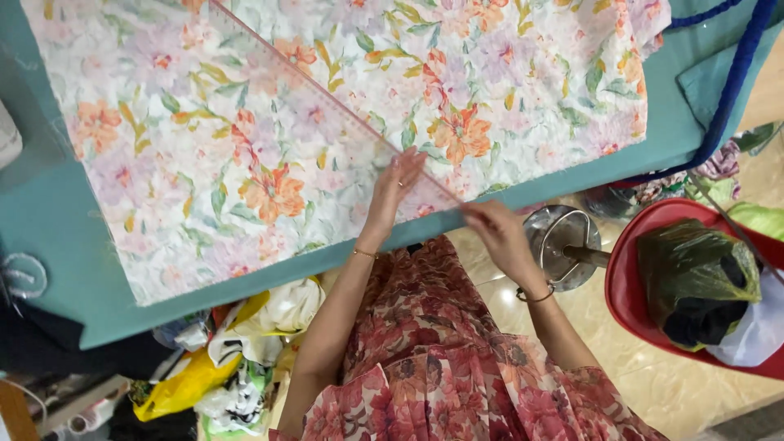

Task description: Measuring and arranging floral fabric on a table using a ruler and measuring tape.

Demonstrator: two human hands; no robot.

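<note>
**Ruler Alignment on Floral Fabric**

The floral fabric point(245, 139) lies flat on the teal desk point(57, 220), its near edge running just inside the desk's front edge. A long transparent ruler point(327, 102) rests diagonally across the fabric, from the far upper area down to the near edge.

Left hand point(394, 186): fingers extended and spread flat, pressing on the ruler near its lower end; it grips nothing. Right hand point(498, 233): positioned at the ruler's near end at the desk edge, fingers curled toward the tip. The view is blurred here, so it cannot be determined whether the hand pinches the ruler or a marking tool.

Step in hand, as judged: positioning the ruler to set a diagonal line on the fabric.

The next move appears to call for firm downward pressure from the left hand so the ruler does not pivot, and for the fabric to remain smooth beneath it.

Beside the desk: a red basin point(629, 286) holding a green plastic bag point(694, 273), and a metal stool point(563, 241).
</note>
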